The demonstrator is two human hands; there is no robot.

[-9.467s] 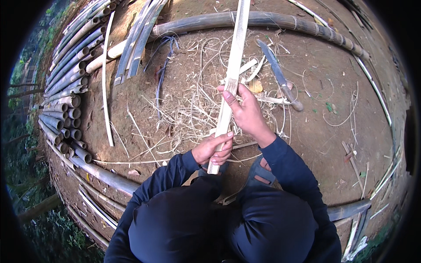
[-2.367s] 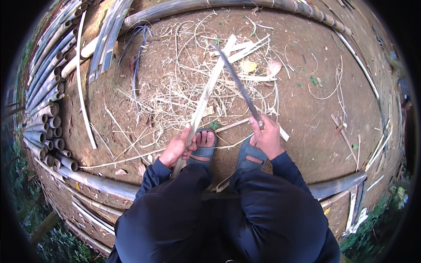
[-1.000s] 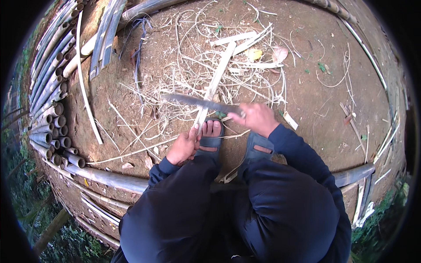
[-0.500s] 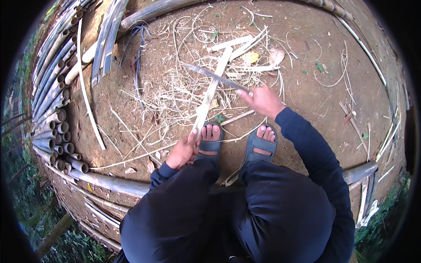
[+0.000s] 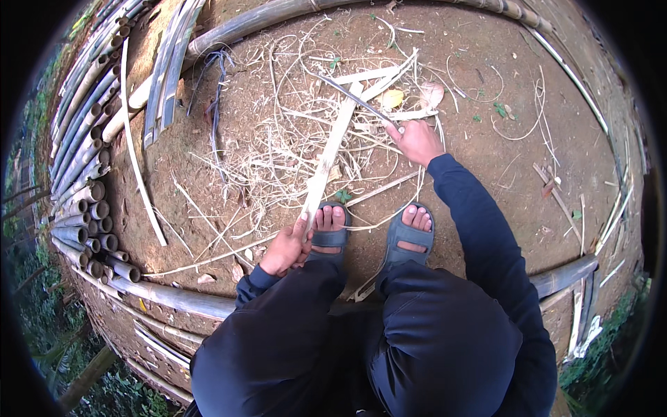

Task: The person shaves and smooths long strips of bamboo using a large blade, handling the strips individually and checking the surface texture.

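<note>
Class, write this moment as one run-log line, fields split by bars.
left hand: grips strip | right hand: holds knife | blade: crosses strip near far end | ground: shavings scattered

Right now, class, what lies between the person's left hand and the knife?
In the head view, the pale strip spans from the left hand to the knife, over loose shavings on the soil.
</note>
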